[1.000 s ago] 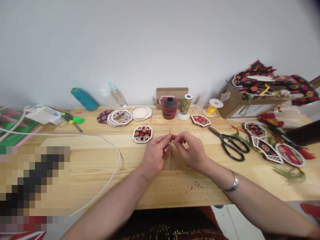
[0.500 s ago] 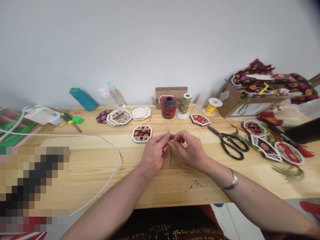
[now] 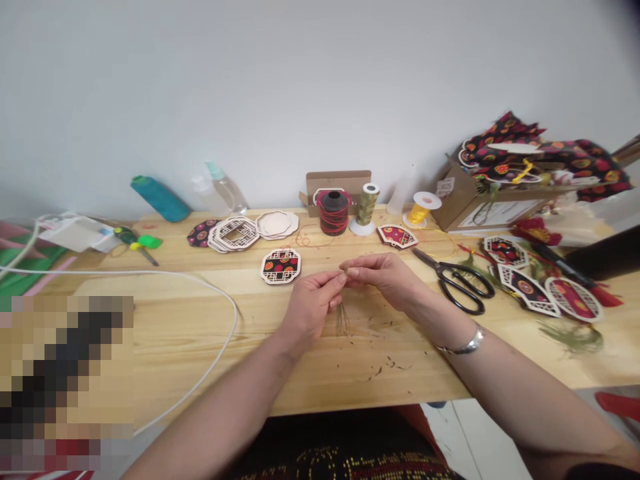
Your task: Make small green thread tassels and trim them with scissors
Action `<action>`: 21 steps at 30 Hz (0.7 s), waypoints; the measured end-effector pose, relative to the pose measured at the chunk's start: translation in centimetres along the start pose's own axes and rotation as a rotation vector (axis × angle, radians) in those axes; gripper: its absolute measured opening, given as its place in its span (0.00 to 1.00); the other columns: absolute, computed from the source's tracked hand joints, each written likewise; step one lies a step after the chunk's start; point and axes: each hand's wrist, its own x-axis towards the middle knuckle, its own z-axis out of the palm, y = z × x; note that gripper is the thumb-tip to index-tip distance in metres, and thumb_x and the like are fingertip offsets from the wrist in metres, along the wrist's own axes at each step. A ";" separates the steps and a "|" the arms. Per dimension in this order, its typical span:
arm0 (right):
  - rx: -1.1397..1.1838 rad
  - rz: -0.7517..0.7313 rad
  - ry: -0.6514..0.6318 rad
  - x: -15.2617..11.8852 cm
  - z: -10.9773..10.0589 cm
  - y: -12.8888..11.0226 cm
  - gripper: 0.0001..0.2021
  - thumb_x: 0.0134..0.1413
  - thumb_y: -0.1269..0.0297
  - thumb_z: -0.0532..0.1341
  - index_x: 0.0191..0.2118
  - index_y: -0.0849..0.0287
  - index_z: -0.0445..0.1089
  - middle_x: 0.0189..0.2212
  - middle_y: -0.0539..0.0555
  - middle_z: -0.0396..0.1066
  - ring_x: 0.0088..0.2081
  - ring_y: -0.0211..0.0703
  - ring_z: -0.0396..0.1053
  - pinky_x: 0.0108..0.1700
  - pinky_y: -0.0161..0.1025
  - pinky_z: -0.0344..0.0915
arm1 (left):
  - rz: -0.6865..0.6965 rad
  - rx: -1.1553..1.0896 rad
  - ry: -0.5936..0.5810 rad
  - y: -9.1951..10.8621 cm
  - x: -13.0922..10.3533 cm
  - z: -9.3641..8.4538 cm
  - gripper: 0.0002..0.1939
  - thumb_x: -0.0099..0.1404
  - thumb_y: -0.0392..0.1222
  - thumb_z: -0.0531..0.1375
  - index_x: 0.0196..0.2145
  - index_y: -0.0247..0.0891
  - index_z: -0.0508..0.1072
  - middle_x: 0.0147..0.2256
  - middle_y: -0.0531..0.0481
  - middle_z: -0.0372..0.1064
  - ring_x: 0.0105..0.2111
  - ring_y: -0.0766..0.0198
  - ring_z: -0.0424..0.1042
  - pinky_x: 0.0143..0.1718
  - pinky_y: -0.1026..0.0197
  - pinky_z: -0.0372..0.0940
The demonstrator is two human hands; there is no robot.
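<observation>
My left hand (image 3: 316,299) pinches the top of a thin bundle of green threads (image 3: 342,319), whose loose ends hang down over the table. The fingertips of my right hand (image 3: 383,277) are closed at the same spot and meet those of the left; the fingers hide the bundle's upper end. Just left of my left hand lies a patterned ornament (image 3: 281,267) with a pale lattice frame and dark floral cloth. To the right of my right hand rest black-handled scissors (image 3: 463,283), with a fan-shaped ornament (image 3: 397,236) beyond their tips.
Spools of red cord (image 3: 334,215), green thread (image 3: 367,210) and yellow cord (image 3: 421,210) stand at the back. Lattice frames (image 3: 234,233) are stacked on the left. A cardboard box (image 3: 480,205) holds patterned cloth at the right. A white cable (image 3: 227,340) curves across the left side.
My right hand has turned, its fingers now flatter and closer against the left fingertips. The left hand keeps its pinch on the threads. The whole view has shifted slightly.
</observation>
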 end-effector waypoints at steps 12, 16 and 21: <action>-0.001 -0.028 -0.174 0.1 -0.7 0.0 0.07 0.38 0.66 0.69 0.23 0.63 0.72 0.17 0.49 0.70 0.22 0.32 0.64 0.29 0.34 0.58 | -0.046 0.072 -0.094 -0.3 0.1 -0.2 0.09 0.54 0.42 0.64 0.30 0.33 0.79 0.28 0.43 0.75 0.16 0.78 0.52 0.17 0.67 0.43; -0.090 -0.063 -0.135 -0.1 -0.4 -0.4 0.08 0.40 0.64 0.67 0.23 0.63 0.71 0.17 0.48 0.69 0.22 0.33 0.65 0.30 0.35 0.58 | -0.033 0.080 -0.100 -0.3 0.1 -0.1 0.09 0.55 0.43 0.63 0.30 0.33 0.78 0.26 0.46 0.73 0.16 0.78 0.53 0.17 0.68 0.44; -0.170 -0.115 -0.039 -0.2 -0.2 -0.7 0.09 0.40 0.63 0.66 0.22 0.63 0.70 0.19 0.48 0.69 0.24 0.33 0.63 0.33 0.35 0.58 | -0.039 0.063 -0.093 -0.2 0.1 0.0 0.10 0.55 0.44 0.63 0.30 0.33 0.76 0.22 0.52 0.67 0.16 0.78 0.54 0.17 0.69 0.44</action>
